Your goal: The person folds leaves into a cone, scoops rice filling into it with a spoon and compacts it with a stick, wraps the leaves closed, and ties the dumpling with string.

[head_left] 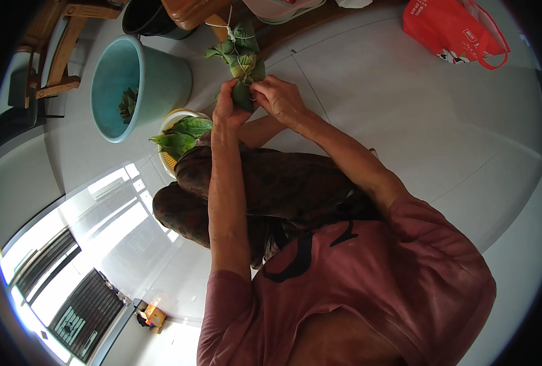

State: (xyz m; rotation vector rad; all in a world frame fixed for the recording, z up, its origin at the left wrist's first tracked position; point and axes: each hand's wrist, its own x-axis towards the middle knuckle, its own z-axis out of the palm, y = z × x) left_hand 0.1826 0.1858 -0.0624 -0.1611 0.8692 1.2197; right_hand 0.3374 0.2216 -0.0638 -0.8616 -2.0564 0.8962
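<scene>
A bunch of green leaf-wrapped bundles (242,60) hangs by white string (228,27) from the edge of a wooden piece of furniture. At its lower end, my left hand (229,107) is closed around a green leaf-wrapped bundle (242,96). My right hand (276,97) is beside it on the right, its fingers pinched at the bundle where thin string shows. Long green leaves (182,135) lie in a yellow and white basket (166,160) next to my knees.
A light blue bucket (167,76) with a dark green bundle inside stands on the left, a black bucket (146,18) behind it. A wooden chair (64,52) is at the upper left. A red bag (454,30) lies on the tiled floor at the upper right.
</scene>
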